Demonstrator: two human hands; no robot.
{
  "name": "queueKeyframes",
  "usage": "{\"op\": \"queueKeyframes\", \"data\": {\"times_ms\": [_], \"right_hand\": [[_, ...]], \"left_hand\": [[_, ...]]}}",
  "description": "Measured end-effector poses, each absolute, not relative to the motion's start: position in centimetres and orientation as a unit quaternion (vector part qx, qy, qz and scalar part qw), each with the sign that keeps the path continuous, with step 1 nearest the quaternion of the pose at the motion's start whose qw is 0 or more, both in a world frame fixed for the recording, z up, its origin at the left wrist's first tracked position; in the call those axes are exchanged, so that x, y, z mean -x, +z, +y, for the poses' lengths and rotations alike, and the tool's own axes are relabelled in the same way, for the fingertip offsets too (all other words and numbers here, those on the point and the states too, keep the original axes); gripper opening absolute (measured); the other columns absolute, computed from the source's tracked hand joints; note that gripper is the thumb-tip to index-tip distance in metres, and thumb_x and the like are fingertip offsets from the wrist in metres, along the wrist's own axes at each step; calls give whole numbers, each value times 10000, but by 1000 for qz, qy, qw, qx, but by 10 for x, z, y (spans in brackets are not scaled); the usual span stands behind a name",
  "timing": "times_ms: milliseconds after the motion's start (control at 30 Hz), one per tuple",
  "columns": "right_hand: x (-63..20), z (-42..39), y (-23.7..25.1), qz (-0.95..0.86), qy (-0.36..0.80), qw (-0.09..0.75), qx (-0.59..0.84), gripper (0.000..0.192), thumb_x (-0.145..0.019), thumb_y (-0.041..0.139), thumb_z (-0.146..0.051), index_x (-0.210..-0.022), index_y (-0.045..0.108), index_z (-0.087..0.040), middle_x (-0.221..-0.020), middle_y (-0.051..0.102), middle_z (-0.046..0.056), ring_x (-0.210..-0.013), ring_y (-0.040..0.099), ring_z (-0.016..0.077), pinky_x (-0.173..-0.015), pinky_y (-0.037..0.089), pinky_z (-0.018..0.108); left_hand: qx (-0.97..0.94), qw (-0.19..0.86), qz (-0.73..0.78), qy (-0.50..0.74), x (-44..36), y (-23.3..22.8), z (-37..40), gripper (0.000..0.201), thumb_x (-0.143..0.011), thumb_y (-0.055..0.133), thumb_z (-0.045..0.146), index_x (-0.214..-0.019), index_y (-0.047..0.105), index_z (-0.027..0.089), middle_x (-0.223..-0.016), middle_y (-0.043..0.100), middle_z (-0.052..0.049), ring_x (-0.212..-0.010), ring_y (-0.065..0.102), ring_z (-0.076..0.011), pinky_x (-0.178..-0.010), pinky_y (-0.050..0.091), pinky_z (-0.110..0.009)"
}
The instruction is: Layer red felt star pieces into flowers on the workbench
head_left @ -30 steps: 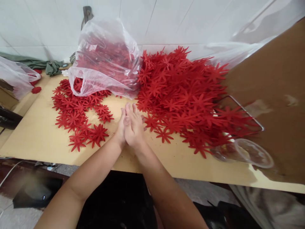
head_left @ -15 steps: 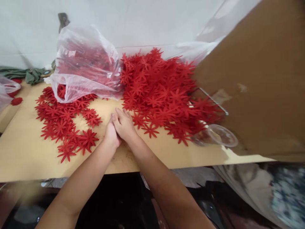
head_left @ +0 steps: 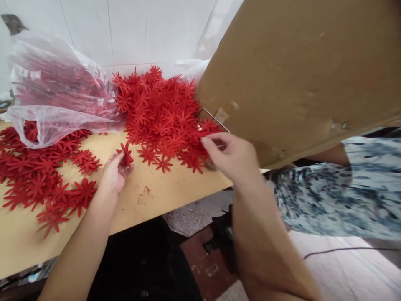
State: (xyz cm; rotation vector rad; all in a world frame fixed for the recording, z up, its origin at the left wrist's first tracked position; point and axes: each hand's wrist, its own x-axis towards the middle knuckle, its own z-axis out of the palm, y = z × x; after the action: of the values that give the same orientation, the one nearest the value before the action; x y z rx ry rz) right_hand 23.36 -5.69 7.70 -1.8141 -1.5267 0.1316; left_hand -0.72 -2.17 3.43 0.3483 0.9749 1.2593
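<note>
My left hand pinches a red flower-shaped piece between thumb and fingers, just above the table. Thumb and fingertips of my right hand come together at the right end of a big red pile of many-petalled flower pieces; whatever they hold, if anything, I cannot make out. Beneath that hand the clear plastic tub is mostly covered. A second, flatter heap of red flower pieces lies left of my left hand.
Behind the left heap stands a clear plastic bag full of red pieces. A tall cardboard sheet with a thin metal rod borders the pile on the right. Beyond it is a person in patterned clothing. Red crumbs dot the tabletop.
My hands were clasped together and have parted. The left now holds a flower piece; the right has moved right to the pile's end. My view has swung right.
</note>
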Motion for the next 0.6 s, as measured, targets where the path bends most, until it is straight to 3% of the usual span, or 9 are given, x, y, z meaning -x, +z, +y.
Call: {"op": "queueKeyframes", "data": {"times_ms": [133,267,333,467,600], "right_hand": [[-287,-66,71,-588,30,226,776,375,-723,499,-509,-859,624,-182,-796,670,94,-684,591,210,-609,419,340],[-295,-60,61,-643,13,21,766,368,-734,447,-532,-703,597,-198,-721,639,86,-743,580,248,-592,353,334],[-293,-55,57,-666,-1,-36,745,391,-751,404,-542,-662,571,-200,-735,631,80,-780,574,254,-603,331,337],[-294,-45,48,-690,-6,-55,722,363,-754,416,-518,-674,547,-189,-831,637,76,-814,570,247,-612,325,339],[-302,-43,47,-692,12,-17,721,359,-732,477,-529,-573,503,-209,-690,622,76,-683,562,228,-550,307,341]], "left_hand": [[-184,690,432,551,2,33,-24,70,-724,532,117,-720,485,168,-585,591,51,-484,553,-62,-472,466,-188],[-212,690,437,536,-2,26,-24,100,-701,559,118,-712,476,172,-599,585,52,-489,551,-61,-461,453,-181],[-212,685,438,542,0,24,-23,107,-694,567,121,-714,476,175,-607,582,52,-495,550,-58,-460,443,-175],[-209,678,438,552,3,23,-20,93,-707,554,129,-722,475,177,-602,580,48,-496,547,-60,-456,427,-172],[-209,675,444,550,2,21,-19,94,-717,541,132,-701,460,176,-602,582,40,-499,545,-66,-468,430,-181]]}}
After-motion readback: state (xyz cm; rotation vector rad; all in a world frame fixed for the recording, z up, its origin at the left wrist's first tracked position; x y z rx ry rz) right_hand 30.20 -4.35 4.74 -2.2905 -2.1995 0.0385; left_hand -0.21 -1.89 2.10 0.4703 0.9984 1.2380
